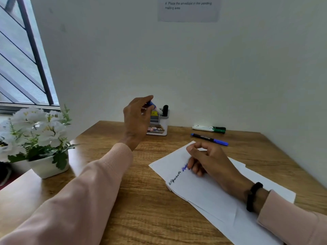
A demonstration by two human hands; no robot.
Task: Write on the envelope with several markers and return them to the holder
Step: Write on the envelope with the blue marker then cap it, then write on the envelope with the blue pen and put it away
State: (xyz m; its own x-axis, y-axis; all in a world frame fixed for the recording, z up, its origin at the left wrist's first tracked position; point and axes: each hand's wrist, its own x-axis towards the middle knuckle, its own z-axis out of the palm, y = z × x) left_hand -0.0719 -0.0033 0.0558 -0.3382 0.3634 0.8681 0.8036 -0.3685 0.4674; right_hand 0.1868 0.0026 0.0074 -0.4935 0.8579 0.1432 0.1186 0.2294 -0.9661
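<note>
My left hand (137,117) is raised at the white marker holder (159,123) by the back wall and grips a blue-capped white marker (154,105), tilted with its lower end over the holder's top. A black marker (165,110) stands upright in the holder. The white envelope (208,188) lies slantwise on the wooden desk (138,191), with black and blue handwriting near its left edge. My right hand (207,160) rests on the envelope with its fingers curled and nothing visible in them. A green marker (209,129) and a thin blue pen (209,139) lie on the desk behind the envelope.
A white pot of white artificial flowers (38,137) stands at the desk's left edge, beside a window. The wall rises directly behind the holder, with a printed instruction sheet (188,8) taped high on it. The right wall borders the desk.
</note>
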